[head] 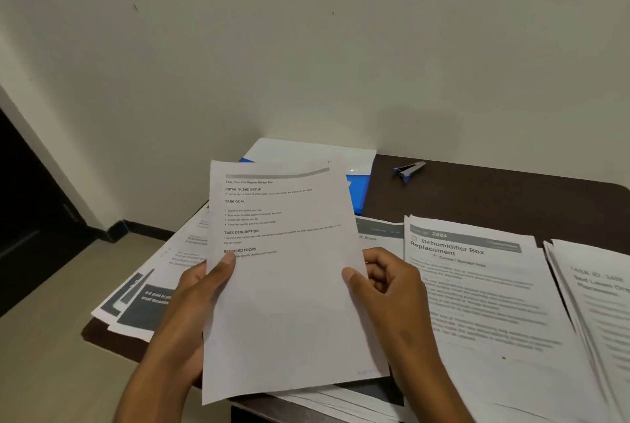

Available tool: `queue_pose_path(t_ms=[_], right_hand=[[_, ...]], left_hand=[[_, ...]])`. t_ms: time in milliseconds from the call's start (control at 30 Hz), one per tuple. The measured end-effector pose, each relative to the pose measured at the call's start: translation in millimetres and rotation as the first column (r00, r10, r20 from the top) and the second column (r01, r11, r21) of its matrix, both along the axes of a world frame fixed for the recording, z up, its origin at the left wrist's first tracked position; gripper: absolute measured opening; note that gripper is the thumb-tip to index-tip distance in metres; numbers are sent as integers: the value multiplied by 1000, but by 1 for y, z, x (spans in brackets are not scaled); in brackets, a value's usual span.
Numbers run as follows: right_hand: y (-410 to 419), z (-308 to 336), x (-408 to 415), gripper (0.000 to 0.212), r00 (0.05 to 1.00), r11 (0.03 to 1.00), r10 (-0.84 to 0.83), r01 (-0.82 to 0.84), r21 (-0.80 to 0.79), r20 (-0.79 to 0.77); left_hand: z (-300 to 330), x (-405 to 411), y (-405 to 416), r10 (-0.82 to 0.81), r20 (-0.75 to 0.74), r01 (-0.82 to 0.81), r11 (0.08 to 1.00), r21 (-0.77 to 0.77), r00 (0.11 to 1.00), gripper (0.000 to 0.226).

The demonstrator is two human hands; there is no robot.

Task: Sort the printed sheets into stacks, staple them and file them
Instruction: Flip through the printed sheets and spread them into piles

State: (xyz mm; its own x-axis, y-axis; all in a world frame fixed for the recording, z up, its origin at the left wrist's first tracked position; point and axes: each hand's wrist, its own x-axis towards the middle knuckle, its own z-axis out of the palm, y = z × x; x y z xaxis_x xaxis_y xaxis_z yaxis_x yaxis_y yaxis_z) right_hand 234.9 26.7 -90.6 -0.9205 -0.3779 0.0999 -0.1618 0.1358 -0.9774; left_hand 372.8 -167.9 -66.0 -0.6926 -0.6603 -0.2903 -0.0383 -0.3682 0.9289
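Sorting is in hand: the left hand [196, 281] and right hand [381, 281] each pinch an edge of a printed sheet [286, 286], raised above the table [477, 184]. Next, it probably needs matching to a stack [484, 303]; the stapler [408, 170] lies untouched.

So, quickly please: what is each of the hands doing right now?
Left hand: holding the left edge of the printed sheet, thumb on front.
Right hand: holding the right edge of the same sheet.
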Motion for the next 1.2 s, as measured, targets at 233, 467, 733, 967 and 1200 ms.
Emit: queue_pose_path(t_ms=[233, 467, 733, 967, 1200], right_hand=[[42, -7, 18, 22, 994, 1000, -25, 24, 10, 111], [96, -9, 10, 47, 974, 974, -209, 199, 109, 84], [164, -2, -16, 63, 922, 899, -385, 384, 210, -39], [190, -15, -20, 51, 875, 810, -431, 483, 333, -219], [206, -34, -22, 53, 822, 702, -377, 554, 448, -426]], left_hand=[[0, -7, 14, -60, 113, 72, 991, -110, 992, 23], [-11, -55, 55, -138, 146, 173, 949, -264, 980, 22], [-17, -117, 126, -233, 154, 277, 866, -416, 960, 16], [-24, -133, 140, -129, 248, 257, 755, -603, 960, 17], [-36, -133, 143, -23, 260, 212, 651, -729, 965, 19]])
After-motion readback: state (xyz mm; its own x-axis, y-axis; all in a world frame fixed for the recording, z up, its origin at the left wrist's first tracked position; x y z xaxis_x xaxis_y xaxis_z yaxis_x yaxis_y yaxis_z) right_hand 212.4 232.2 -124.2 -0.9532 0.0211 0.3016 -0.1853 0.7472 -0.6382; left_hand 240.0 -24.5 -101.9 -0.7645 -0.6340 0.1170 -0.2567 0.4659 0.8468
